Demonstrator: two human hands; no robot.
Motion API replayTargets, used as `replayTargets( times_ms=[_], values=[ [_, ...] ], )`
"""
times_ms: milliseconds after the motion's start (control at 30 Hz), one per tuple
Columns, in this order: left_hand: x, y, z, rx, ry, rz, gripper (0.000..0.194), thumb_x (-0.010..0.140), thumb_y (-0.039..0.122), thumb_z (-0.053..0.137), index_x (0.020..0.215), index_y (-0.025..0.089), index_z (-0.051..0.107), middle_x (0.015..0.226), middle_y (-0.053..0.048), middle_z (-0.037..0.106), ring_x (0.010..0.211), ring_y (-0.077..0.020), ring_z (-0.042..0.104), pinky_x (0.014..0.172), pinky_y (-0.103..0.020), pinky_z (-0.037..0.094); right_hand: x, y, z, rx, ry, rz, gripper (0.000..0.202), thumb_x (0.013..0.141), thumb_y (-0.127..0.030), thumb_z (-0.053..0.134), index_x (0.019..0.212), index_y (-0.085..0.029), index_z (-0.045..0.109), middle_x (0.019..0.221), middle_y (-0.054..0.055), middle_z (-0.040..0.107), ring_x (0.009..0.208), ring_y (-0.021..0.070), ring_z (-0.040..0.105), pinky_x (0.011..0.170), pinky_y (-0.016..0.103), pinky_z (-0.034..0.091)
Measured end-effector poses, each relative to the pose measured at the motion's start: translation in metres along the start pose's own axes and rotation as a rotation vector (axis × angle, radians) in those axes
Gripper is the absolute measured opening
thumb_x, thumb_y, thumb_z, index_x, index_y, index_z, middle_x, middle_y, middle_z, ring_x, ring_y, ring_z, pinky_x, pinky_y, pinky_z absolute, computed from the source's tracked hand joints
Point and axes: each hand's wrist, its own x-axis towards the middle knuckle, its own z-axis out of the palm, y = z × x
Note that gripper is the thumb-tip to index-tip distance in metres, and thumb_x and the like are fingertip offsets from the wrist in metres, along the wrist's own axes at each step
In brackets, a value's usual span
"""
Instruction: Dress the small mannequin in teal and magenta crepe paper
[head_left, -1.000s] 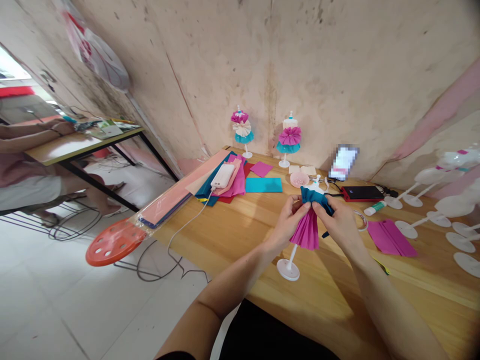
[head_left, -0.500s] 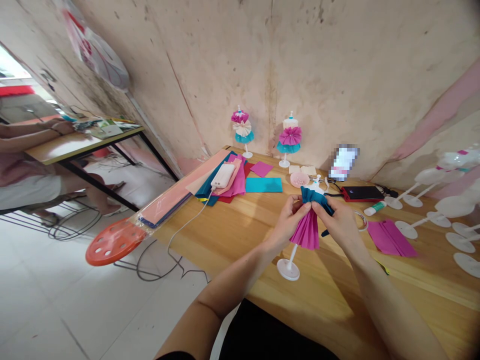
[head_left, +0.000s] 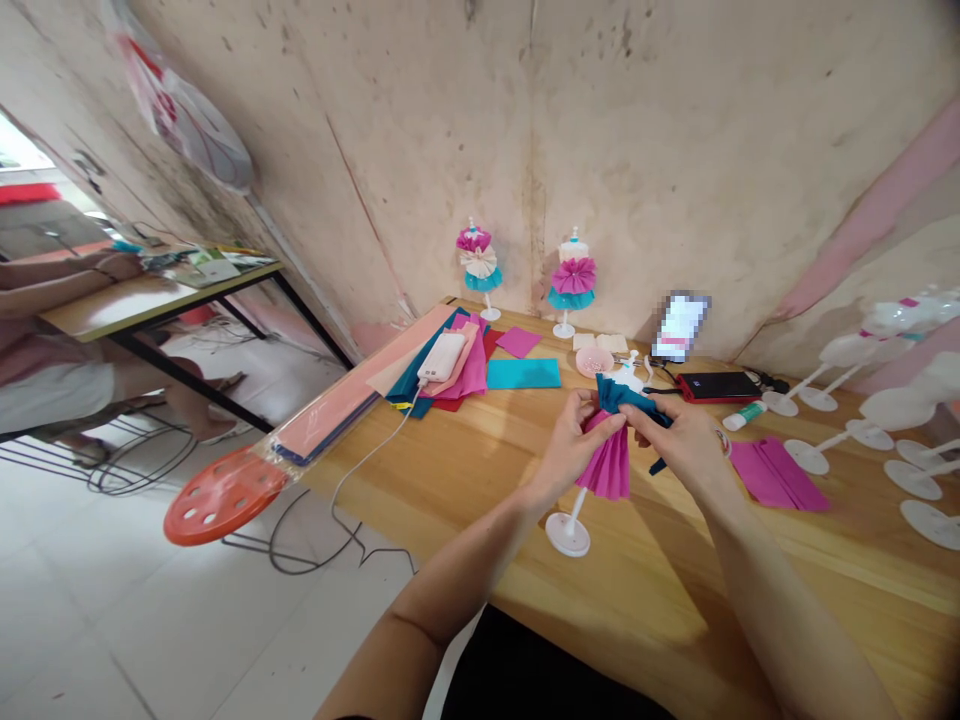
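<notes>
A small white dress form (head_left: 568,536) stands tilted in front of me, wearing a pleated magenta crepe paper skirt (head_left: 606,470). Gathered dark blue crepe paper (head_left: 616,392) lies across it above the skirt. My left hand (head_left: 577,440) is closed, pinching the blue paper at its left side by the skirt's top. From the right, my right hand (head_left: 671,432) pinches the same paper with thumb and fingers. A loose blue end (head_left: 658,466) hangs below the right hand. My fingers partly hide the form's body.
Two dressed forms (head_left: 480,262) stand by the wall. Crepe paper sheets (head_left: 523,374), a white power bank (head_left: 441,358), a pink dish (head_left: 594,362), a phone (head_left: 681,326) and a glue stick (head_left: 745,416) lie behind. Several white forms (head_left: 870,350) lean at right. A person sits far left.
The view has shifted slightly. My hands stay on the blue paper; its left end flares a little more, and the right fingers have moved slightly along it.
</notes>
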Motion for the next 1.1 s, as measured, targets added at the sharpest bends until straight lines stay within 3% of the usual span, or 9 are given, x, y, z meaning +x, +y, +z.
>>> replayTargets(
  times_ms=[133, 300, 400, 600, 733, 833, 967, 1100],
  values=[
    [0.001, 0.003, -0.001, 0.010, 0.010, 0.006, 0.036, 0.083, 0.040, 0.065, 0.106, 0.017, 0.050, 0.108, -0.009, 0.063, 0.100, -0.0186, 0.060, 0.093, -0.034, 0.044, -0.001, -0.002, -0.009, 0.064, -0.043, -0.061, 0.041, 0.087, -0.057, 0.052, 0.075, -0.019, 0.063, 0.065, 0.004, 0.067, 0.059, 0.0178, 0.059, 0.051, 0.029, 0.039],
    [-0.002, 0.003, 0.001, 0.043, 0.000, -0.016, 0.036, 0.084, 0.042, 0.064, 0.106, 0.018, 0.049, 0.103, -0.008, 0.065, 0.095, -0.0179, 0.061, 0.088, -0.033, 0.045, -0.004, 0.000, -0.008, -0.090, 0.180, -0.155, 0.032, 0.084, -0.054, 0.060, 0.088, -0.022, 0.063, 0.081, 0.005, 0.071, 0.074, 0.0219, 0.065, 0.065, 0.032, 0.044],
    [-0.005, 0.000, 0.004, 0.071, -0.034, -0.052, 0.037, 0.083, 0.043, 0.064, 0.106, 0.018, 0.049, 0.099, -0.007, 0.065, 0.089, -0.0174, 0.062, 0.082, -0.032, 0.047, -0.004, 0.002, -0.006, -0.128, 0.209, -0.218, 0.029, 0.085, -0.051, 0.060, 0.088, -0.022, 0.063, 0.082, 0.005, 0.070, 0.075, 0.0215, 0.064, 0.068, 0.033, 0.043],
    [-0.005, -0.005, 0.003, 0.042, -0.068, -0.083, 0.034, 0.082, 0.040, 0.066, 0.103, 0.018, 0.051, 0.098, -0.006, 0.065, 0.087, -0.0159, 0.062, 0.081, -0.031, 0.047, -0.002, 0.005, -0.008, -0.038, 0.149, -0.166, 0.031, 0.091, -0.048, 0.051, 0.078, -0.021, 0.059, 0.069, 0.001, 0.063, 0.063, 0.0154, 0.057, 0.062, 0.028, 0.039],
    [0.002, -0.018, 0.009, -0.100, -0.049, -0.286, 0.038, 0.079, 0.042, 0.069, 0.104, 0.018, 0.052, 0.093, -0.006, 0.067, 0.080, -0.0175, 0.065, 0.079, -0.036, 0.050, 0.013, 0.019, -0.009, -0.117, 0.122, -0.128, 0.037, 0.092, -0.052, 0.046, 0.078, -0.021, 0.061, 0.065, 0.000, 0.061, 0.060, 0.0154, 0.054, 0.058, 0.028, 0.034],
    [0.010, -0.035, 0.013, -0.284, -0.013, -0.432, 0.036, 0.078, 0.041, 0.071, 0.102, 0.019, 0.056, 0.095, -0.008, 0.068, 0.086, -0.0208, 0.067, 0.082, -0.039, 0.052, 0.034, 0.045, -0.009, -0.183, -0.014, -0.124, 0.033, 0.082, -0.054, 0.060, 0.081, -0.021, 0.063, 0.069, 0.000, 0.064, 0.063, 0.0167, 0.055, 0.058, 0.028, 0.034],
    [0.021, -0.052, 0.004, -0.304, -0.059, -0.576, 0.032, 0.074, 0.037, 0.075, 0.095, 0.017, 0.062, 0.097, -0.009, 0.069, 0.088, -0.0215, 0.067, 0.084, -0.038, 0.053, 0.045, 0.077, -0.007, 0.072, -0.198, -0.103, 0.033, 0.078, -0.050, 0.064, 0.083, -0.017, 0.062, 0.080, 0.003, 0.066, 0.070, 0.0171, 0.057, 0.065, 0.030, 0.042],
    [0.028, -0.050, -0.012, -0.244, -0.160, -0.593, 0.046, 0.072, 0.036, 0.078, 0.109, 0.016, 0.059, 0.099, -0.009, 0.069, 0.087, -0.0206, 0.068, 0.083, -0.038, 0.053, 0.022, 0.082, -0.002, 0.318, -0.175, -0.082, 0.034, 0.080, -0.047, 0.064, 0.097, -0.019, 0.056, 0.092, 0.004, 0.064, 0.081, 0.0185, 0.059, 0.074, 0.033, 0.046]
  ],
)
